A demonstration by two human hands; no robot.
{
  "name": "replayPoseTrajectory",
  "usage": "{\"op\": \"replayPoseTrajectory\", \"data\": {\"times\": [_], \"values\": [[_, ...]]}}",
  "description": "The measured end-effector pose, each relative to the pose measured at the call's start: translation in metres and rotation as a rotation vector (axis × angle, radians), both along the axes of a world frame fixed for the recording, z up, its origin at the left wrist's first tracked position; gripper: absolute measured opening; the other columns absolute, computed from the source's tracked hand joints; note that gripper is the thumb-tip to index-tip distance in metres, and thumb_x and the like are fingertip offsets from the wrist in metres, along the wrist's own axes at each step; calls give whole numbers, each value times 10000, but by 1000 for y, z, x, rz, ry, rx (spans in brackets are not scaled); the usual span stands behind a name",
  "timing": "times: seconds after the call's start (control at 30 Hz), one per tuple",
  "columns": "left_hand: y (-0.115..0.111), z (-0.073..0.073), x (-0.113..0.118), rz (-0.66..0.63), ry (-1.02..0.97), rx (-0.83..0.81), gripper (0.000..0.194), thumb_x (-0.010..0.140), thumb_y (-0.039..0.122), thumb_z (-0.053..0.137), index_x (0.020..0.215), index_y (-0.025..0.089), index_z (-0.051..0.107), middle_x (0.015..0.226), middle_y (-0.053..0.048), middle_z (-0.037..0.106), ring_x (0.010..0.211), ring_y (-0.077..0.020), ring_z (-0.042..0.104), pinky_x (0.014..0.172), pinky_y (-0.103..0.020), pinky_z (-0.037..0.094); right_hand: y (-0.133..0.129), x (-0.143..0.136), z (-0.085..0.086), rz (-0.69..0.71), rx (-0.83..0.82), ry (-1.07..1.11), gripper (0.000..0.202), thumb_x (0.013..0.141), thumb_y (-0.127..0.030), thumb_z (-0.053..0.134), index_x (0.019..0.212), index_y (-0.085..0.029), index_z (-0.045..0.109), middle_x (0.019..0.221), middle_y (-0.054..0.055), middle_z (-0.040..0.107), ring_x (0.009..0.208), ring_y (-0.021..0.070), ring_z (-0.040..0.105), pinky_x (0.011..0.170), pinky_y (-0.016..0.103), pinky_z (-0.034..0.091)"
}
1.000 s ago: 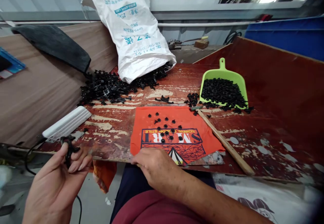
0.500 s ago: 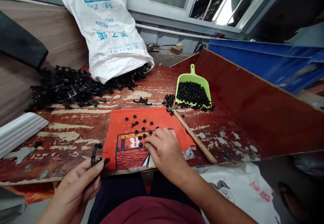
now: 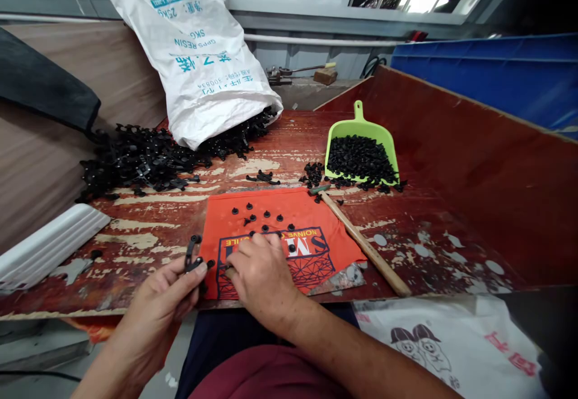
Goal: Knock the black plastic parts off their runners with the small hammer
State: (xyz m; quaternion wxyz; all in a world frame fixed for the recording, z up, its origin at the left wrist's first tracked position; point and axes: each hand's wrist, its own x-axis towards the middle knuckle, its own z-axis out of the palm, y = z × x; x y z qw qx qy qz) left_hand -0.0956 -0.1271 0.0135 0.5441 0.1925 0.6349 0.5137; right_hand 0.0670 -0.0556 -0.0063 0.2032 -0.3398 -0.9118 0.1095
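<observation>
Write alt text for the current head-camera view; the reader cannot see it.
A person's left hand holds black parts near an orange cloth dotted with small black pieces; the right hand is over it. A hammer lies along the cloth's right edge; behind are a filled green dustpan and a white sack.

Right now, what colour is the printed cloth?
The cloth is orange-red, printed in dark blue, white and yellow; see the head view.

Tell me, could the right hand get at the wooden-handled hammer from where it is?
Probably yes: the hammer lies uncovered along the right edge of the orange cloth, with only small black pieces between it and the right hand. Whether that hand holds something is unclear.
</observation>
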Motion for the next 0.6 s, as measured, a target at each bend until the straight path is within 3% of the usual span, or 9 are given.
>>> {"op": "replayPoseTrajectory", "data": {"times": [0.17, 0.33, 0.5, 0.6], "values": [[2, -14, 5, -55, -16, -54, 443, 621, 495, 847, 729, 157, 583, 427, 95, 410, 374, 1, 184, 386, -122, 116, -2, 1, -7, -49, -89, 49, 29, 895, -255, 671, 887, -240, 694, 892, 5, 672, 920, 216, 502, 804, 396, 287], [6, -16, 10, -87, -66, -96, 428, 646, 496, 828, 790, 158, 609, 404, 114, 367, 368, -1, 135, 390, -137, 74, -1, 0, -7, -61, -134, 80, 19, 873, -256, 706, 877, -240, 697, 903, 0, 689, 937, 214, 513, 811, 391, 284], [8, -16, 14, -113, -62, -100, 400, 653, 488, 823, 743, 153, 623, 415, 99, 383, 370, -11, 164, 390, -148, 80, 0, 2, -9, -61, -119, 76, 19, 888, -253, 683, 884, -246, 700, 892, 2, 693, 922, 215, 510, 801, 395, 282], [10, -13, 16, -84, -43, -77, 385, 581, 439, 865, 728, 148, 660, 463, 56, 483, 406, -48, 343, 401, -151, 215, 1, 2, -10, -49, -112, 70, 35, 881, -268, 692, 855, -245, 693, 891, 3, 693, 918, 216, 507, 797, 394, 287]]}}
